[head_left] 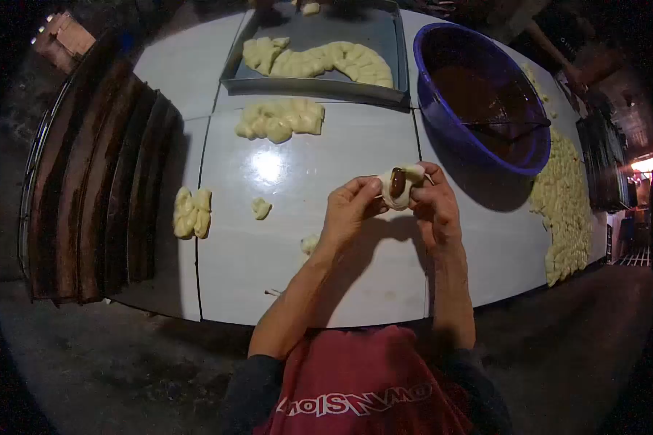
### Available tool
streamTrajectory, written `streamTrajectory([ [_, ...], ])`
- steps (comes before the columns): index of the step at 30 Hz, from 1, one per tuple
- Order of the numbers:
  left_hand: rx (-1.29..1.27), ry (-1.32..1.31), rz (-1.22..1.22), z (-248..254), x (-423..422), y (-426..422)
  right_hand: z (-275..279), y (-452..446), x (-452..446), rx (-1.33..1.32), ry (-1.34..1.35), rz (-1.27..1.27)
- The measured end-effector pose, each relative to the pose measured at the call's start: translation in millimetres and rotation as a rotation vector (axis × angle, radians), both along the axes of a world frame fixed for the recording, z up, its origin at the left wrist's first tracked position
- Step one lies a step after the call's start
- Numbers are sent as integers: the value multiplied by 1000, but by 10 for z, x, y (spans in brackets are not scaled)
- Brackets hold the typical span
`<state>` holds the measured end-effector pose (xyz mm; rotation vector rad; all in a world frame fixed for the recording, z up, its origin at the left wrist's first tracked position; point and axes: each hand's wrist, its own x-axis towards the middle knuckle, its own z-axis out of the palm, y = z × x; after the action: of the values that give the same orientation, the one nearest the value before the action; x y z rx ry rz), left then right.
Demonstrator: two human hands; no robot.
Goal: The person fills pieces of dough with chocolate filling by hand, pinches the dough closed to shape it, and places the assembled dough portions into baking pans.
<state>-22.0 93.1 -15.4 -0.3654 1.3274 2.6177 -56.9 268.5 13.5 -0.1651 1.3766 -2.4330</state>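
Note:
Both my hands hold one piece of pale dough [389, 200] above the white tiled table. A dark brown filling [397, 182] lies in the middle of the dough. My left hand [354, 206] pinches its left edge between thumb and fingers. At the right edge, my right hand [437, 205] grips the dough with its fingers curled. Just beyond my right hand stands a blue tub [432, 105] with dark brown filling inside. A small dough lump [310, 244] lies beside my left wrist, partly hidden.
A metal tray [312, 88] at the back holds joined dough pieces. More dough sits in front of it [281, 120], at the left [192, 213] and in a small lump [261, 209]. Many pieces cover the right side [567, 210]. Dark trays [87, 188] stand at the far left.

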Motion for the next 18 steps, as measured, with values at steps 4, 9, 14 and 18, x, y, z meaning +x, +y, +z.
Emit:
streamTrajectory([
  [4, -88, -101, 149, 9, 137, -237, -89, -333, 348, 564, 335, -145],
  [9, -198, 63, 162, 24, 272, -289, -275, -627, 532, 898, 630, -276],
  [14, -366, 163, 122, 32, 301, -361, -270, -720, 519, 851, 499, -238],
  [18, -311, -10, -109, 192, 255, -592, -59, -725, 609, 520, -7, -98],
])
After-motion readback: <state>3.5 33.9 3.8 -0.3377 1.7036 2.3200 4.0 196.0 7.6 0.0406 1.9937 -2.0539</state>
